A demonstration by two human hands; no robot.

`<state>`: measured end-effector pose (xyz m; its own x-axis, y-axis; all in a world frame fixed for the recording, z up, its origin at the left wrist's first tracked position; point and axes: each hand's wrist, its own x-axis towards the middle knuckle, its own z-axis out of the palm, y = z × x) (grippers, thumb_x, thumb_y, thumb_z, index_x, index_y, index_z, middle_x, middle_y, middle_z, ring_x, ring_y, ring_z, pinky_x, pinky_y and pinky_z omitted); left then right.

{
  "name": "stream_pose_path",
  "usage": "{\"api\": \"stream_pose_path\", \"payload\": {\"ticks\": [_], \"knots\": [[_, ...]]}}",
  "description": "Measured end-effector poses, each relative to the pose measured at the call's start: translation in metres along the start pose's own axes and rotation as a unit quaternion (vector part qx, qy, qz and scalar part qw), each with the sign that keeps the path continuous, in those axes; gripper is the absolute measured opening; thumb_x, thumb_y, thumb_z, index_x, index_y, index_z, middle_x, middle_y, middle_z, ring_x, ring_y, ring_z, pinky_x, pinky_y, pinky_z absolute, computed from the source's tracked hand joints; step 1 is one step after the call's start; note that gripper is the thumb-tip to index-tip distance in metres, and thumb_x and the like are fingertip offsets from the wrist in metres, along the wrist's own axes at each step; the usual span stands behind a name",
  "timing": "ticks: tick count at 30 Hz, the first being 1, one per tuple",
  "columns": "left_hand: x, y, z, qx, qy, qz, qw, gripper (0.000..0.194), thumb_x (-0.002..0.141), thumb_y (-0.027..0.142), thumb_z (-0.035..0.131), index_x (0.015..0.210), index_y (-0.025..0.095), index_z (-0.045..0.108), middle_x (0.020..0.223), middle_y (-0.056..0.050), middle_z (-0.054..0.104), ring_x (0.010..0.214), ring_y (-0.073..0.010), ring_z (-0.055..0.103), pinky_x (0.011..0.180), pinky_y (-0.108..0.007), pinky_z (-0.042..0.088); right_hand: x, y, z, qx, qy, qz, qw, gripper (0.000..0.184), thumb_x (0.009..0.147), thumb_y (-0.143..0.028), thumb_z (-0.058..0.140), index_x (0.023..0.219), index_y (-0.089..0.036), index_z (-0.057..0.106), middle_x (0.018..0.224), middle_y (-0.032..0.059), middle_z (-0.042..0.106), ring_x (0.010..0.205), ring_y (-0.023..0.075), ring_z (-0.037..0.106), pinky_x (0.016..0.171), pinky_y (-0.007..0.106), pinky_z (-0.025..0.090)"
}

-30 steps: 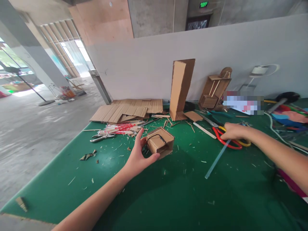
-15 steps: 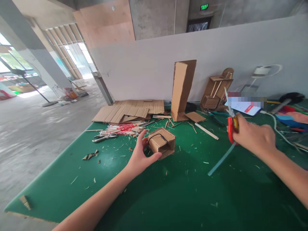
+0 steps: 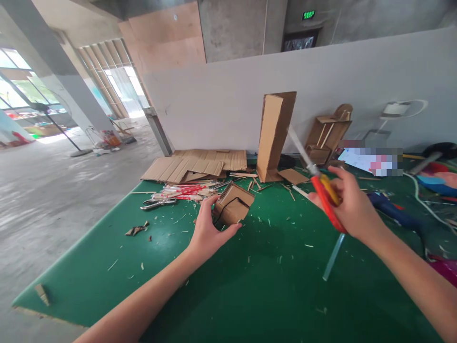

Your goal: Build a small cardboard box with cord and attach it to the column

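- Small cardboard box (image 3: 236,205): lies within the left hand (image 3: 209,228), between thumb and fingers, tilted above the green tabletop (image 3: 250,290); whether its lower edge touches the surface cannot be told. A black cord (image 3: 228,204) crosses its visible face.
- Tall cardboard trough (image 3: 270,138): upright near the wall, its long open side facing forward; beyond the box and well apart from the left hand.
- Cardboard frame (image 3: 330,129): leans at the wall, to the right of the trough; thin sticks (image 3: 323,133) run lengthwise inside it.
- Left hand: thumb and fingers parted by the box's width, pinching it from its left side.
- Right hand (image 3: 342,202): raised, partly curled about the red and yellow handles of the scissors (image 3: 324,196), whose blurred blades point up and leftward. A translucent strip (image 3: 333,258) extends below this hand; its upper end is hidden.
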<state>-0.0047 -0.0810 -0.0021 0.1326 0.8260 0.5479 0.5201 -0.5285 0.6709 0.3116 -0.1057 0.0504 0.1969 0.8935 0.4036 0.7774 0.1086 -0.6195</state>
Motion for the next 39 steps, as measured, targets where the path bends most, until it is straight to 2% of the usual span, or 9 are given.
{"api": "stream_pose_path", "payload": {"ticks": [2,4,8,10,16,23,28,33,39], "knots": [[0.007,-0.002,0.004,-0.01,0.009,0.001,1.0,0.068,0.068,0.038,0.076,0.123,0.021,0.039,0.121,-0.011,0.052,0.113,-0.0266,0.052,0.099,-0.047,0.042,-0.01,-0.004,0.003,-0.034,-0.087,-0.007,0.996,0.09,0.077,-0.055,0.061,0.147,-0.017,0.021,0.104,0.0126,0.064,0.08,0.0253,0.065,0.075,0.04,0.052],[0.015,-0.004,0.01,-0.017,0.014,-0.005,1.0,0.068,0.068,0.039,0.076,0.122,0.02,0.039,0.12,-0.011,0.052,0.113,-0.0261,0.052,0.099,-0.047,0.042,-0.018,-0.003,0.006,-0.059,-0.161,-0.023,0.985,0.091,0.08,-0.059,0.055,0.151,-0.018,0.014,0.115,0.0159,0.063,0.083,0.0269,0.067,0.076,0.043,0.053],[0.025,-0.008,0.02,-0.032,0.018,-0.027,0.999,0.069,0.068,0.04,0.076,0.124,0.02,0.039,0.117,-0.01,0.055,0.107,-0.0247,0.056,0.094,-0.045,0.045,-0.024,0.002,0.013,-0.08,-0.225,-0.053,0.97,0.089,0.086,-0.058,0.046,0.154,-0.018,0.004,0.136,0.0201,0.053,0.111,0.034,0.061,0.085,0.046,0.052],[0.025,-0.008,0.021,-0.038,0.021,-0.023,0.999,0.071,0.068,0.039,0.077,0.125,0.021,0.039,0.117,-0.01,0.055,0.106,-0.0242,0.057,0.093,-0.043,0.046,-0.025,0.003,0.014,-0.099,-0.239,-0.046,0.965,0.091,0.086,-0.058,0.046,0.155,-0.019,0.002,0.136,0.0192,0.053,0.113,0.0355,0.06,0.082,0.046,0.054],[0.017,-0.003,0.017,-0.001,0.029,0.019,0.999,0.07,0.067,0.036,0.077,0.126,0.023,0.04,0.117,-0.008,0.055,0.105,-0.0235,0.056,0.091,-0.041,0.047,-0.031,-0.003,0.018,-0.125,-0.269,-0.048,0.954,0.089,0.084,-0.058,0.049,0.155,-0.025,0.007,0.136,0.0151,0.056,0.098,0.0332,0.067,0.073,0.043,0.057],[0.014,0.003,0.014,0.012,0.019,0.071,0.997,0.07,0.069,0.035,0.076,0.127,0.023,0.04,0.123,-0.01,0.053,0.11,-0.0243,0.055,0.091,-0.04,0.049,-0.035,-0.011,0.022,-0.118,-0.284,-0.069,0.949,0.088,0.085,-0.064,0.043,0.155,-0.024,0.008,0.147,0.0162,0.043,0.102,0.0341,0.065,0.074,0.045,0.056],[0.014,0.001,0.011,0.026,0.014,0.071,0.997,0.07,0.067,0.035,0.077,0.126,0.022,0.041,0.122,-0.01,0.054,0.112,-0.0258,0.055,0.094,-0.044,0.048,-0.036,-0.012,0.021,-0.13,-0.293,-0.068,0.945,0.089,0.085,-0.067,0.04,0.155,-0.022,0.009,0.141,0.0188,0.048,0.097,0.0352,0.066,0.07,0.046,0.055],[0.013,0.001,0.011,0.011,0.022,0.062,0.998,0.07,0.067,0.035,0.077,0.126,0.023,0.041,0.123,-0.01,0.053,0.115,-0.0261,0.054,0.097,-0.044,0.046,-0.037,-0.012,0.019,-0.128,-0.306,-0.056,0.942,0.089,0.085,-0.068,0.039,0.155,-0.024,0.007,0.145,0.0167,0.044,0.108,0.035,0.061,0.077,0.046,0.054],[0.013,0.0,0.01,0.011,0.021,0.07,0.997,0.072,0.067,0.034,0.077,0.128,0.024,0.041,0.124,-0.01,0.053,0.117,-0.0268,0.053,0.099,-0.046,0.044,-0.037,-0.008,0.018,-0.126,-0.308,-0.062,0.941,0.089,0.084,-0.068,0.04,0.155,-0.025,0.007,0.142,0.016,0.046,0.112,0.0352,0.059,0.078,0.045,0.054]]}}
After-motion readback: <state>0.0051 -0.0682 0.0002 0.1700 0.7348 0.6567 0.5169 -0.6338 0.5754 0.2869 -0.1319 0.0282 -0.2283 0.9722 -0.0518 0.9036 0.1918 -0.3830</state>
